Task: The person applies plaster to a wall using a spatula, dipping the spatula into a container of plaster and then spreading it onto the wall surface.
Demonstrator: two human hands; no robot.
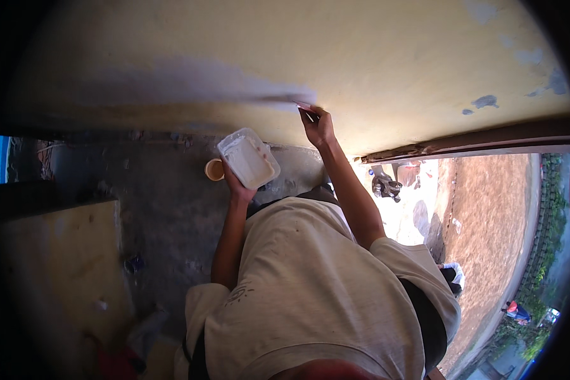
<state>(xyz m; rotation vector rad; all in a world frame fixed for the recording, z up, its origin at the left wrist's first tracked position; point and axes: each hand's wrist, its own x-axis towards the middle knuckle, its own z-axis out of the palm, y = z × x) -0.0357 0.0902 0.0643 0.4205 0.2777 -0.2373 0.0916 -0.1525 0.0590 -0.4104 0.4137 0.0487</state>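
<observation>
My left hand grips a clear plastic tub from its near side; white paste coats the inside. Raised to the yellowish wall, my right hand is closed on a thin flat scraper, whose exact shape is mostly hidden by the fingers. The scraper's edge meets the wall or lies very close to it. A pale, whitish smear stretches leftward along the wall from there.
Below the tub, a small round orange-tan container stands on the grey floor. A yellowish low block or wall is at left. Bare grey patches mark the wall at right. Beyond a dark frame lies sunlit brown ground.
</observation>
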